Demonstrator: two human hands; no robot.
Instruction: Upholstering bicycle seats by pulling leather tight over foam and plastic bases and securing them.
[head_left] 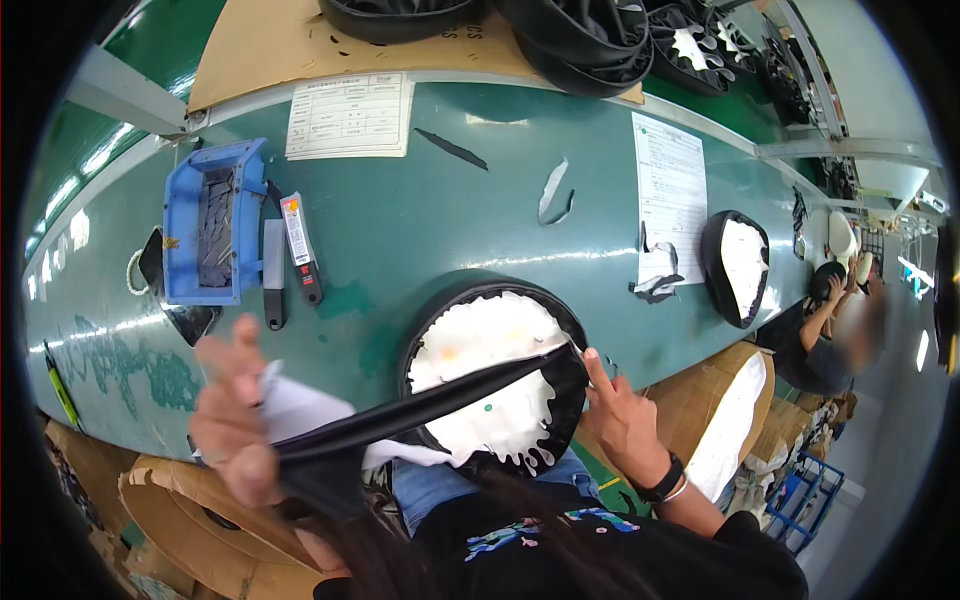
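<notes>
A round cushion-like piece with a black cover (425, 335) and white inner face (480, 345) rests at the table's near edge, by my lap. Its inner edge is cut into tabs at the lower right. A long strip of black, white-backed sheet material (430, 405) stretches from its right rim across to my left hand (235, 420), which is blurred but closed around the strip's end. My right hand (622, 420) is at the right rim, index finger extended along it and other fingers curled. A thin shiny tip shows where the strip meets the rim; what this hand holds is mostly hidden.
Left on the green table (380, 240) stand a blue bin (215, 220) and two cutter knives (300, 245). Paper sheets (350, 115), black scraps (452, 148) and another padded piece (737, 268) lie around. Cardboard boxes (200, 510) flank me; a person (825, 330) sits far right.
</notes>
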